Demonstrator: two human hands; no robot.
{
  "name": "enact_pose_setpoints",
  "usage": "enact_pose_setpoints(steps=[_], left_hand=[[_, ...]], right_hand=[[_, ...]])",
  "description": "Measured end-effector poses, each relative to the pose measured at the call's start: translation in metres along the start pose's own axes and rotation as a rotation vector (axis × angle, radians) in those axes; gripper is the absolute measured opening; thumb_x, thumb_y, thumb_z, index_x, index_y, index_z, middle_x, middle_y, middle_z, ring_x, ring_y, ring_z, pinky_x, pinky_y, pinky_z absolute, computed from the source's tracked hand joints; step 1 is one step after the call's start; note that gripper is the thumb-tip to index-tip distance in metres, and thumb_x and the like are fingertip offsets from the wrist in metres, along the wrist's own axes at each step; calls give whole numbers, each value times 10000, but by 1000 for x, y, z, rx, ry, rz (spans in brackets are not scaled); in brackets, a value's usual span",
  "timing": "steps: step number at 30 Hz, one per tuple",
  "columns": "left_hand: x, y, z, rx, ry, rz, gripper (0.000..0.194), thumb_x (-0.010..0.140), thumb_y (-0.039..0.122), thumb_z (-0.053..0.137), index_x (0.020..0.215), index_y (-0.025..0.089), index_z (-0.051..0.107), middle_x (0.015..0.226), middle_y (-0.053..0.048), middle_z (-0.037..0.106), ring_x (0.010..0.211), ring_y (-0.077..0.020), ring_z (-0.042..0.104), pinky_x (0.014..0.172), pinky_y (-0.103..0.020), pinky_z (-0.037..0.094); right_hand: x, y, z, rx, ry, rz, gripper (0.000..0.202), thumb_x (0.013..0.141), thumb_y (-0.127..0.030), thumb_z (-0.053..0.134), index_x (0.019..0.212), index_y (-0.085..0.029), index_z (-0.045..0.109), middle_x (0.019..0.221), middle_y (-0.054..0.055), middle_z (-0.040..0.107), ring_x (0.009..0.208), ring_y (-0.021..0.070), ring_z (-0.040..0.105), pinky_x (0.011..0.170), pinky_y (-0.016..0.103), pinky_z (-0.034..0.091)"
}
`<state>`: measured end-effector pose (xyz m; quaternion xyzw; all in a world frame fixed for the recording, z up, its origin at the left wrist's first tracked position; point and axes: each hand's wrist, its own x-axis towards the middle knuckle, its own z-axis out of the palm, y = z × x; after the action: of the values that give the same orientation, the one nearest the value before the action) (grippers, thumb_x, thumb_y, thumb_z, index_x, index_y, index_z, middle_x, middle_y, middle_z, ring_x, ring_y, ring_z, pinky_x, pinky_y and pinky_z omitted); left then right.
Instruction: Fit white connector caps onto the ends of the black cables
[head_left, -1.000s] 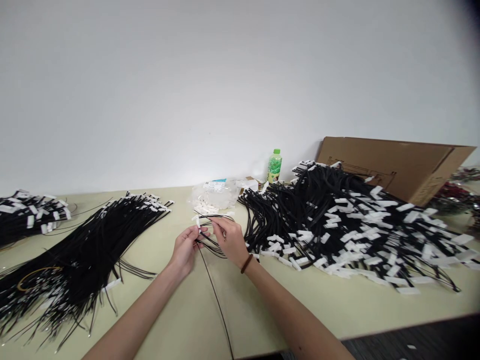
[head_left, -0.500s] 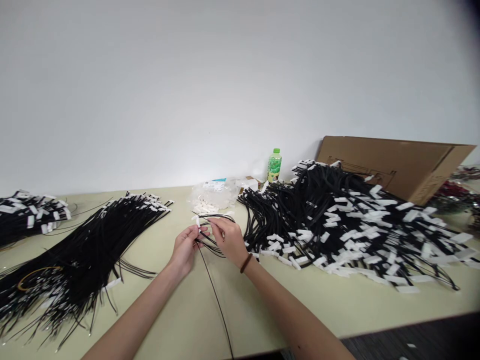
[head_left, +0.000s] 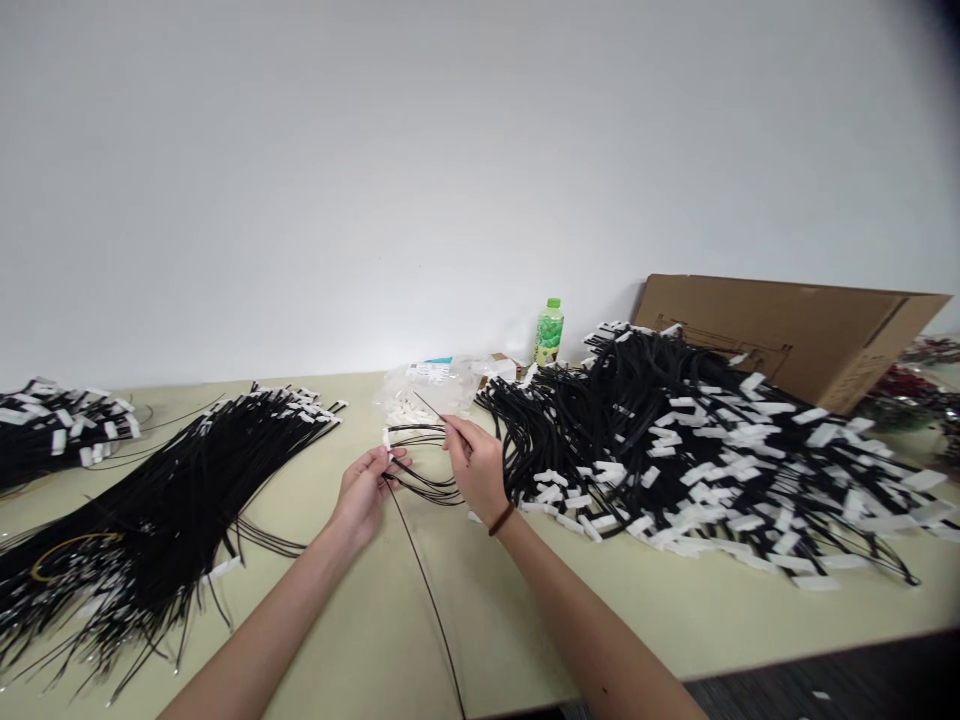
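Near the middle of the table, my left hand [head_left: 365, 492] pinches a white connector [head_left: 387, 440] from which several thin black wires [head_left: 427, 490] fan out to the right. One long black wire [head_left: 424, 570] runs from my left fingers down to the table's front edge. My right hand [head_left: 476, 465], with a dark band at the wrist, is closed on a thin pointed wire end [head_left: 429, 405] that sticks out up and to the left. The other wires pass beside or behind my right fingers.
A heap of black cables with white connectors [head_left: 660, 430] covers the right side, before a cardboard box [head_left: 765, 330]. Left lie two black cable bundles [head_left: 172, 490] [head_left: 45, 430]. Behind my hands are a clear plastic bag [head_left: 427, 385] and a green-capped bottle [head_left: 549, 332].
My right hand has moved right, away from the connector, and the thin wire end now points up from its fingers. My left hand has shifted slightly left with the connector.
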<state>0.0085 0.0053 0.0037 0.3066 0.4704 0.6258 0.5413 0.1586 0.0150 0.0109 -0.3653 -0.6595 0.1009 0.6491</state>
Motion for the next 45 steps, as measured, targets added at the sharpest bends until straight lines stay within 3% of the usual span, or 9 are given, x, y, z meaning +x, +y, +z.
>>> enact_pose_setpoints(steps=[5, 13, 19, 45], left_hand=[[4, 2, -4, 10, -5, 11, 139, 800, 175, 535, 769, 104, 651, 801, -85, 654, 673, -104, 591, 487, -164, 398], [5, 6, -7, -4, 17, 14, 165, 823, 176, 508, 787, 97, 649, 797, -87, 646, 652, -94, 582, 481, -153, 402], [6, 5, -7, -6, 15, 20, 169, 815, 161, 502, 773, 100, 654, 764, -83, 652, 593, -86, 556, 478, -161, 404], [3, -2, -3, -7, 14, -9, 118, 778, 161, 547, 752, 113, 652, 773, -76, 652, 667, -107, 589, 490, -171, 395]], right_hand=[[3, 6, -2, 14, 72, 109, 258, 861, -247, 414, 904, -141, 644, 626, 21, 593, 545, 128, 538, 575, 235, 454], [0, 7, -2, 19, 136, 120, 268, 859, -271, 414, 898, -133, 641, 643, 26, 592, 542, 123, 523, 566, 229, 446], [0, 4, -2, 34, 139, 146, 265, 861, -276, 407, 918, -131, 622, 622, 13, 574, 519, 112, 500, 543, 216, 429], [-3, 0, 2, 70, 81, 193, 232, 857, -306, 415, 892, -142, 576, 558, -27, 522, 459, 91, 453, 475, 192, 367]])
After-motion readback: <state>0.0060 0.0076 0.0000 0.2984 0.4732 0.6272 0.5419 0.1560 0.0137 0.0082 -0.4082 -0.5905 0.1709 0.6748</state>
